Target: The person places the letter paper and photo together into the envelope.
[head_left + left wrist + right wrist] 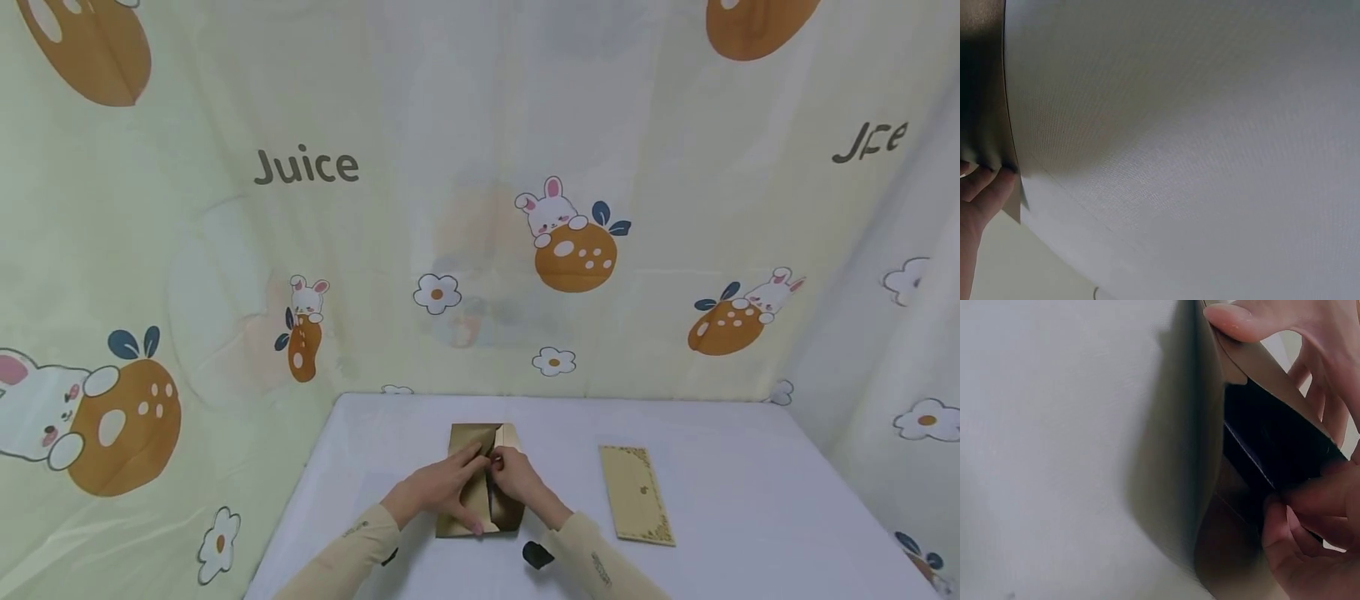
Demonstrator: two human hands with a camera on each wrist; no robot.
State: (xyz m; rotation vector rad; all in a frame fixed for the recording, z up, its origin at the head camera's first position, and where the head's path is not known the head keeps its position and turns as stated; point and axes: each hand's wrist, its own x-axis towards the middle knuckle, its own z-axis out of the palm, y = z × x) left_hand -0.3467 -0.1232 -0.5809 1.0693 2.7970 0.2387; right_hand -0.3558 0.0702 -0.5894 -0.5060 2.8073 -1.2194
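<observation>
A gold paper envelope (471,500) lies on the white table with its long opening facing up. My left hand (441,483) rests across it, fingers extended over the gold paper and thumb near its lower edge. My right hand (517,477) has its fingers curled at the opening. In the right wrist view, the right hand (1310,544) pinches at the dark inside of the envelope (1210,444); what exactly lies between the fingertips is hard to tell. The left thumb (1232,322) presses the paper above. Only part of the left hand (985,194) shows in the left wrist view.
A flat gold card (636,496) with an ornate corner border lies to the right on the white table (720,467). Behind the table hangs a pale curtain (450,167) printed with rabbits, oranges and flowers.
</observation>
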